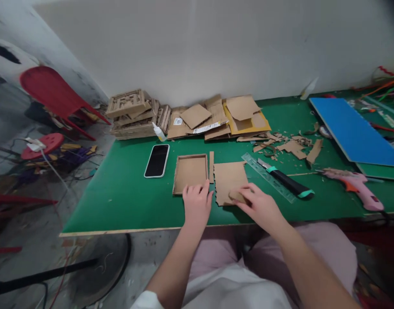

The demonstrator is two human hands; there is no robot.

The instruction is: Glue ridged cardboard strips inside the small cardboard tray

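Centrally, one tray [191, 171], one strip [211, 166].

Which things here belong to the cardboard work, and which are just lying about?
Likely belonging:
shallow cardboard tray at the left hand
cardboard strip
ragged-edged cardboard sheet
small cardboard piece in the right hand
ruler, cutter, glue gun

Probably just lying about:
phone
blue board
red chair

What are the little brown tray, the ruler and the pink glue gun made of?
Brown tray: looks like cardboard, plain and dull, with a rough brown rim.
Ruler: probably clear plastic, because the green tabletop shows through it.
Pink glue gun: most likely hard plastic, judging by its smooth, molded-looking body; I can't tell what its tip is.
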